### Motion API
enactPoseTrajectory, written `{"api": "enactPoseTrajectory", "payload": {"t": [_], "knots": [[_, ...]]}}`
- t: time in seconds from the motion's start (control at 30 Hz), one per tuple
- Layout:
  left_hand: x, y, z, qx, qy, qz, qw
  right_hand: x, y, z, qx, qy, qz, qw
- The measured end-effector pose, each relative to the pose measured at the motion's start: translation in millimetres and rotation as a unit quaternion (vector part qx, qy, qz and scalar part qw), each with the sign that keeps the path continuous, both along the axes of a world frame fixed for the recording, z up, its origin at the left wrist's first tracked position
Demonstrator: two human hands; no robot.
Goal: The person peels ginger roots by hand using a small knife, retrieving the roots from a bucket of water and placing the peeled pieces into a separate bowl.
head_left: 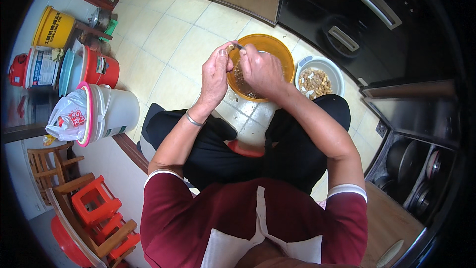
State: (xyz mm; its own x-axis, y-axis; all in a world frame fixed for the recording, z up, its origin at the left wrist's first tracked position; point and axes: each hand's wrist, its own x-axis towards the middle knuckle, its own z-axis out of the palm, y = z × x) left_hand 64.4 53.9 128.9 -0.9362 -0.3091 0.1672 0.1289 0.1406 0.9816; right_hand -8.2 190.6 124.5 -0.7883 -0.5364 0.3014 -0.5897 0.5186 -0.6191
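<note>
My left hand (pixel 216 73), with a metal bangle at its wrist, pinches a small brownish-yellow piece (pixel 230 47) whose kind I cannot make out. Close against it, my right hand (pixel 264 72) is closed round a small dark tool (pixel 239 46), mostly hidden by the fingers. Both hands meet over the left part of an amber plastic basin (pixel 283 52) on the floor. Dark bits and liquid show low in the basin, partly covered by my right hand. To its right, a pale grey bowl (pixel 338 72) holds many brownish-yellow pieces (pixel 315 83).
A dark cabinet front (pixel 327 7) with pale handles stands beyond the bowl. At left are a white bucket (pixel 121 111), a red bucket (pixel 106 69) and a yellow bucket (pixel 52 27). Red stools (pixel 96 201) and a wooden chair (pixel 74 186) are at lower left. Pots (pixel 404 161) sit on a shelf at right.
</note>
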Motion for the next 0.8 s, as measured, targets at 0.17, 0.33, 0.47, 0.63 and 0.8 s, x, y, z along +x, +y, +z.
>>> {"api": "enactPoseTrajectory", "payload": {"t": [0.17, 0.33, 0.47, 0.63, 0.8], "knots": [[-3, -2, -4, 0.084, -0.013, -0.012, 0.996, -1, 8, 7, -0.033, 0.008, 0.008, 0.999], [-7, 4, -7, 0.158, -0.019, -0.017, 0.987, 8, 0, 4, -0.037, 0.007, 0.059, 0.998], [-5, 2, -4, 0.161, -0.025, -0.021, 0.986, -3, -1, -1, -0.008, -0.019, 0.007, 1.000], [-5, -2, 4, 0.319, -0.054, -0.089, 0.942, 1, 0, 1, -0.029, -0.028, 0.011, 0.999], [-4, -4, 1, 0.402, -0.068, -0.130, 0.904, 4, -1, 3, -0.035, -0.016, 0.022, 0.999]]}}
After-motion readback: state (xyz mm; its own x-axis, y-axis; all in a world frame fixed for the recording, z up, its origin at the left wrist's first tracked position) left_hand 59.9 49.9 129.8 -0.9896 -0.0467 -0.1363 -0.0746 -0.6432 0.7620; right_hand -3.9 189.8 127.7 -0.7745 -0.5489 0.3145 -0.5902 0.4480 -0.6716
